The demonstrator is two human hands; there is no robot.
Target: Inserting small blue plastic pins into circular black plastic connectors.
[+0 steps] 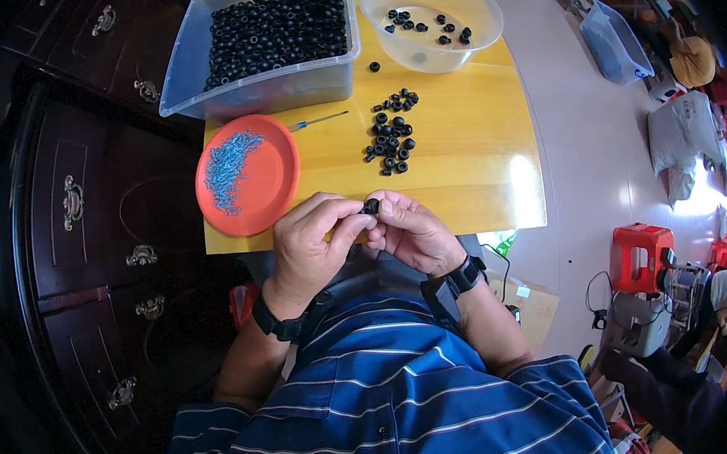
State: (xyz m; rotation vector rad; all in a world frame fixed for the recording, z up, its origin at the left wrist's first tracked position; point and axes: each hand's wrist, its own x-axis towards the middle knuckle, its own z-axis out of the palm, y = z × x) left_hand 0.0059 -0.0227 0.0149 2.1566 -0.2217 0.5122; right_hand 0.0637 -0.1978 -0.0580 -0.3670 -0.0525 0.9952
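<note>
Now, just left of centre, the left hand pinches a small black part mid-frame, its long axis unclear. And just right of it, the right hand has its grip closed on that same part, both equally near!

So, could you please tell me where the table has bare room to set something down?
Widest: on the yellow table, between the loose black parts and its right edge, below the clear bowl. Smaller: between those parts and the red plate, below the thin tool. The far edge is crowded with the plastic bin and bowl.
</note>
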